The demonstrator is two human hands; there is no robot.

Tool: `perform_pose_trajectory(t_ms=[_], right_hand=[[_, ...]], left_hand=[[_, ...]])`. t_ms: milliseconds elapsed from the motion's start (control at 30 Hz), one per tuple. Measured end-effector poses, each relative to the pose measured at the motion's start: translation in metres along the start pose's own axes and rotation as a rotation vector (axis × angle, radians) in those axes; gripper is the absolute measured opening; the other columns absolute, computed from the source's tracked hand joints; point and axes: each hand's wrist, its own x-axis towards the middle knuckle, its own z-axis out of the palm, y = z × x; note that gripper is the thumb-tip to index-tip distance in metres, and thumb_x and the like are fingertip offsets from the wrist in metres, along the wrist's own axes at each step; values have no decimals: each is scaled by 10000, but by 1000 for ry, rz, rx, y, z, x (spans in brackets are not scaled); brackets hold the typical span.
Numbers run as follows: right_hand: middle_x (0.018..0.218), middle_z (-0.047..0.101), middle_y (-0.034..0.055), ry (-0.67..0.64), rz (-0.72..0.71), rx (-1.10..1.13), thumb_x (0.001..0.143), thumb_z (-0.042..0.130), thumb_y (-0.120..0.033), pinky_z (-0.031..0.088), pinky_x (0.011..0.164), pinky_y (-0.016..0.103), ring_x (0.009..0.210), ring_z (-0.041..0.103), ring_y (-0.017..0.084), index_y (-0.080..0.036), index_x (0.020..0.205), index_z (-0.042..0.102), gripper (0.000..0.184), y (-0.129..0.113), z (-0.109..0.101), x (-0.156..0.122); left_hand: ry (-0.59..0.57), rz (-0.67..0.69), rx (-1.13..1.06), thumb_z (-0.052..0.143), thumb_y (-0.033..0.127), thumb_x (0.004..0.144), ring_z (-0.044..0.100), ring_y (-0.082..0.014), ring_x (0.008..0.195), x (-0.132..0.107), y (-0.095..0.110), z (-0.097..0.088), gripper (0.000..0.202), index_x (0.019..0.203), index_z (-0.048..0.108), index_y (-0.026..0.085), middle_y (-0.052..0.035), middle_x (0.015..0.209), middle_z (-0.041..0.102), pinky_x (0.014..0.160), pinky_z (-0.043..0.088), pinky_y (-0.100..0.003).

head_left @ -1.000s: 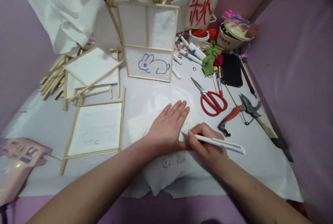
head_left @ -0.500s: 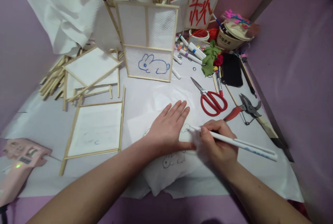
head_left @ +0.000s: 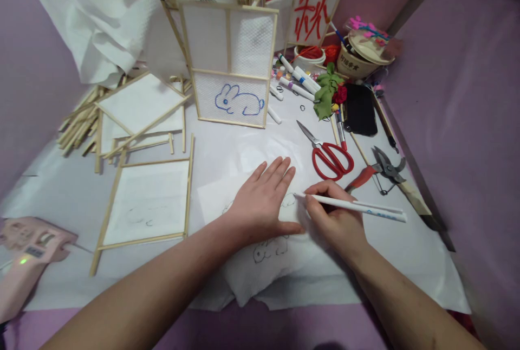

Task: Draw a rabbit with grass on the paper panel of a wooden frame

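My left hand (head_left: 262, 198) lies flat on a thin white paper (head_left: 211, 195), fingers stretched out and thumb pointing right. Closed around a slim white pen (head_left: 357, 205) is my right hand (head_left: 337, 214); the pen's tip meets the paper just right of my left fingers. Dark line drawings show on the sheet, one of them a small rabbit (head_left: 270, 251) below my left hand; part of the drawing is hidden under the palm. Behind the paper, a wooden-framed panel (head_left: 231, 72) stands upright with a blue rabbit outline.
Red-handled scissors (head_left: 331, 160) and pruning shears (head_left: 377, 168) lie to the right, near a black phone (head_left: 359, 110). At left are a framed white sheet (head_left: 148, 198), a heap of wooden sticks (head_left: 79, 128) and a pink glue gun (head_left: 30, 252). Several markers (head_left: 298, 90) lie behind.
My right hand has shifted slightly left and up, and the pen's rear end has swung upward and left. My left hand stays in place on the paper.
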Motion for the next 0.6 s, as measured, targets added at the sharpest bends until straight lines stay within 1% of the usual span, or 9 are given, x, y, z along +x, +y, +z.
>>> perform_pose_trajectory(t_ms=[100, 167, 233, 300, 333, 400, 533, 600], right_hand=[[643, 654, -26, 3, 8, 1, 839, 618, -245, 454, 516, 238, 546, 571, 125, -216, 792, 647, 63, 3, 1, -1], [634, 644, -29, 1, 16, 7, 840, 617, -241, 450, 510, 237, 536, 562, 123, -215, 791, 642, 62, 4, 1, 0], [629, 638, -30, -4, 6, 14, 842, 615, -238, 450, 514, 238, 534, 558, 121, -214, 785, 637, 66, 3, 1, 1], [628, 637, -31, -9, -8, 23, 846, 615, -239, 449, 518, 237, 536, 557, 120, -214, 780, 633, 72, 2, 1, 2], [631, 641, -31, -12, -11, 27, 848, 615, -240, 450, 521, 236, 540, 561, 120, -214, 780, 632, 75, 2, 1, 2], [636, 649, -29, -10, -8, 24, 851, 615, -243, 456, 529, 236, 547, 570, 121, -216, 782, 633, 76, 1, 1, 2], [637, 662, -27, 9, -13, -31, 846, 628, -254, 465, 539, 241, 550, 581, 126, -220, 796, 646, 63, 1, 1, 0], [641, 667, -24, 18, -13, -59, 842, 629, -260, 468, 540, 246, 549, 585, 129, -222, 797, 650, 62, 1, 2, 0]], left_hand=[[4, -3, -1, 573, 851, 773, 45, -293, 1580, -1, 0, -1, 1192, 1595, 211, 68, -155, 1691, 67, 1283, 74, -480], [22, 1, -5, 496, 864, 814, 55, -294, 1579, -1, 1, 0, 1143, 1590, 231, 67, -162, 1689, 90, 1283, 80, -483], [47, -3, 0, 403, 820, 898, 75, -284, 1579, 0, 2, 1, 1022, 1583, 261, 76, -158, 1686, 127, 1282, 97, -483], [67, -25, 23, 366, 720, 978, 104, -268, 1576, 1, 3, 2, 868, 1577, 288, 96, -145, 1682, 167, 1281, 120, -480], [73, -37, 38, 377, 674, 1000, 119, -262, 1575, 2, 3, 3, 814, 1576, 297, 105, -138, 1681, 181, 1280, 130, -477], [78, -53, 57, 429, 630, 1004, 139, -259, 1572, 3, 4, 5, 780, 1574, 306, 112, -133, 1679, 193, 1279, 143, -474], [88, -47, 53, 496, 648, 968, 150, -266, 1570, 3, 5, 6, 830, 1569, 318, 104, -138, 1677, 194, 1280, 150, -479], [103, -42, 44, 500, 651, 965, 155, -271, 1569, 2, 5, 7, 821, 1570, 322, 126, -134, 1678, 196, 1278, 151, -489]])
